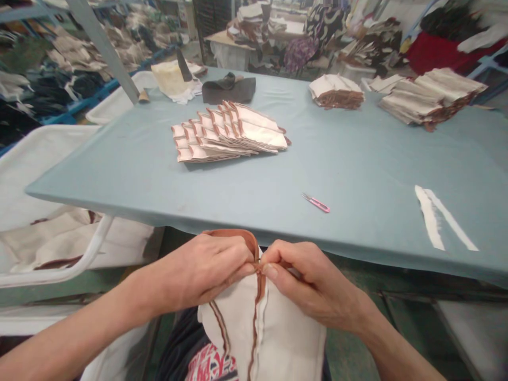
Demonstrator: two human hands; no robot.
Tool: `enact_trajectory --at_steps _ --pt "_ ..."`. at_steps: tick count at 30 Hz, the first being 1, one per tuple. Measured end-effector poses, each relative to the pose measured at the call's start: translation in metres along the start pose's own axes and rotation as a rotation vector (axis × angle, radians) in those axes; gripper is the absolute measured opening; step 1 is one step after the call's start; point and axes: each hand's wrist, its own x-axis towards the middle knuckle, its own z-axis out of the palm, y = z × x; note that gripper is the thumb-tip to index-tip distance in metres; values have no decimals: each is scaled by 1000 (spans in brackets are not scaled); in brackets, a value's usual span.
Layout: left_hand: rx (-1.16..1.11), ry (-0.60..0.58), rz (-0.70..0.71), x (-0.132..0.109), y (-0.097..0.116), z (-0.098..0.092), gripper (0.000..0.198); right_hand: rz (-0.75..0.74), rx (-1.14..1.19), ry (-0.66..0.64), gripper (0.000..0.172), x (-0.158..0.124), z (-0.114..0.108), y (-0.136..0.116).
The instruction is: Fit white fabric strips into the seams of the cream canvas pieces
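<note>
A cream fabric piece (291,328) with brown-edged seams hangs between my hands at the table's front edge, over my lap. My left hand (214,264) is closed on its upper edge, where a brown band (234,233) loops up behind the fingers. Close beside it, my right hand (305,280) pinches the same edge at the central seam, thumb and forefinger together. The two sets of fingertips almost meet. Beyond them on the table lies a pair of pink-handled thread snips (317,203), held by neither hand.
The blue-green table (254,193) bears a fanned stack of cream pieces (234,132), more fabric stacks (337,90) at the back right, a dark cloth (229,90) and white strips (444,217). White bins (95,254) stand left. A metal post (105,50) rises at the far left corner.
</note>
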Motion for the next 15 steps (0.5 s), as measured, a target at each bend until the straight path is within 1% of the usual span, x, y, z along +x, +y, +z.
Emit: enact_trajectory --at_steps 2,4,6,10,12,15 --pt "154 30 53 -5 -4 4 41 -42 -55 3 21 2 2 2" --pt "201 71 62 -11 -8 7 45 -70 -97 7 22 3 4 4" --pt "150 76 29 -15 -10 9 46 -94 -123 -3 22 4 6 5" --pt "-23 31 -47 -17 -8 5 48 -160 -209 -37 20 3 6 -1" --pt "-71 43 -40 -15 -4 1 50 -202 -270 -34 19 2 6 -6" --pt "-68 37 -18 -11 5 -5 49 -250 -363 -12 20 -1 7 -13"
